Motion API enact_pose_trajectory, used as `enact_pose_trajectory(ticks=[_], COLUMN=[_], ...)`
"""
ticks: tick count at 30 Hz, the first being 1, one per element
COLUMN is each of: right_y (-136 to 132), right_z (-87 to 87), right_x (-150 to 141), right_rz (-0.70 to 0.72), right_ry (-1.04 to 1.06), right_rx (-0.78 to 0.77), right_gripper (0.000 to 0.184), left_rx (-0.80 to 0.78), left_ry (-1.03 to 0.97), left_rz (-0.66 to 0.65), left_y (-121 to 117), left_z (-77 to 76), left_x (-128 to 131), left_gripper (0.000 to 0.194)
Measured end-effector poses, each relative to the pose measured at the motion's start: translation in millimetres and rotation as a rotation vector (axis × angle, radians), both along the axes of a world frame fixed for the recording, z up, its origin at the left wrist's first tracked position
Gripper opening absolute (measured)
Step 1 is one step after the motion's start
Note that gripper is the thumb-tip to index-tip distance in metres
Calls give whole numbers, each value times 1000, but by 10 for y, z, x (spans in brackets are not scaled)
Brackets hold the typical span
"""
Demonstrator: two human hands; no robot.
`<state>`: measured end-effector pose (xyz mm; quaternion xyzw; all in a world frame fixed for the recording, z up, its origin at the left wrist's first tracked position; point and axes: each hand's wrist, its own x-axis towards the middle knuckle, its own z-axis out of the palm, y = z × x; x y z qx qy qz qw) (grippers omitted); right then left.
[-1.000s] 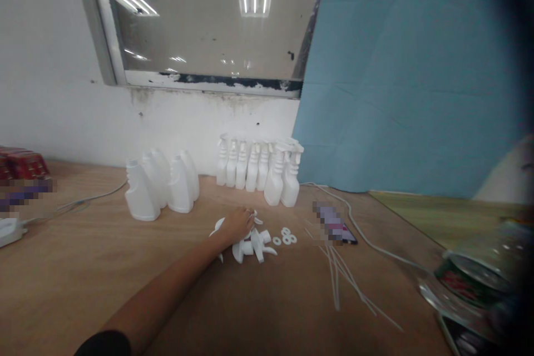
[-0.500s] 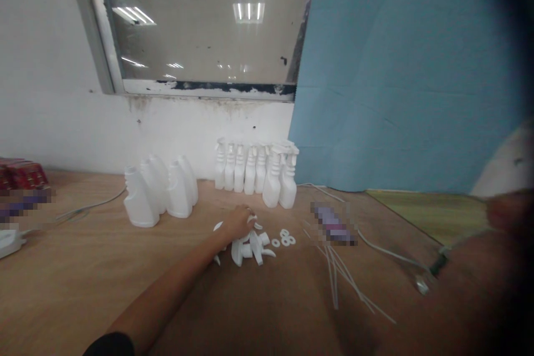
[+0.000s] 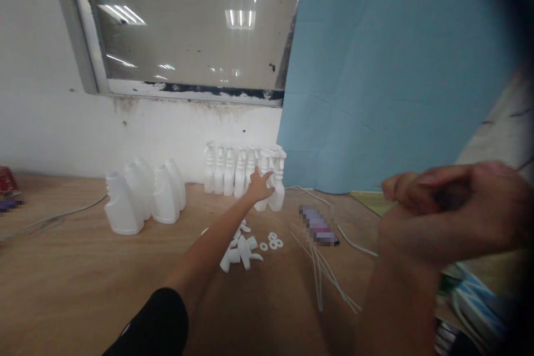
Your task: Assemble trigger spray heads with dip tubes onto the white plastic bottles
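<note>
My left hand [image 3: 259, 184] is stretched far forward with its fingers apart, up against the front bottles of a row of white spray bottles [image 3: 227, 169] standing by the wall. My right hand [image 3: 450, 211] is raised close to the camera, blurred, with fingers curled tight around something dark I cannot make out. Under my left forearm lies a small pile of white trigger heads [image 3: 241, 253], with a few white rings [image 3: 271, 245] beside it. Thin white dip tubes [image 3: 322, 275] lie to the right of those.
Several capless white bottles [image 3: 142, 197] stand at the left on the wooden table [image 3: 83, 283]. A blurred phone [image 3: 317, 225] and a white cable [image 3: 357, 246] lie right of the rings. A blue sheet [image 3: 396, 67] hangs behind; packaged items [image 3: 475, 300] sit at bottom right.
My left hand left the trigger-head pile and reached forward to the row of spray bottles. My right hand came up into view near the camera. The view shifted right.
</note>
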<state>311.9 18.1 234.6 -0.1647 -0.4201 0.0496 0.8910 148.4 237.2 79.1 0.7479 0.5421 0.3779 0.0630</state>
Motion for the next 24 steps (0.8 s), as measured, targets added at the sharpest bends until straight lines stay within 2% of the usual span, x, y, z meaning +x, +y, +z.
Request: enact_pose_trajectory(ticks=[3, 8, 11, 15, 17, 20, 22, 24], right_y=[35, 89, 122, 194, 263, 433, 579, 713], right_z=[-3, -34, -56, -91, -122, -220, -322, -434], right_x=[-20, -45, -67, -95, -127, -240, -362, -501], right_rz=[14, 67, 103, 174, 233, 315, 374, 466], right_ry=[10, -41, -54, -100, -158, -311, -428, -531], right_rx=[90, 107, 89, 37, -45, -263, -448, -597], right_gripper=[23, 24, 25, 25, 24, 20, 20, 26], left_rx=[25, 114, 196, 303, 337, 348, 296, 176], left_ry=[-76, -198, -271, -380, -437, -536, -661, -764], left_rz=[21, 35, 31, 22, 14, -8, -72, -198], left_y=[68, 31, -93, -418, -630, -950, -1146, -1324], left_z=[9, 28, 70, 192, 270, 382, 447, 511], left_x=[76, 84, 25, -117, -207, -338, -408, -465], left_gripper=[60, 56, 54, 52, 51, 48, 46, 45])
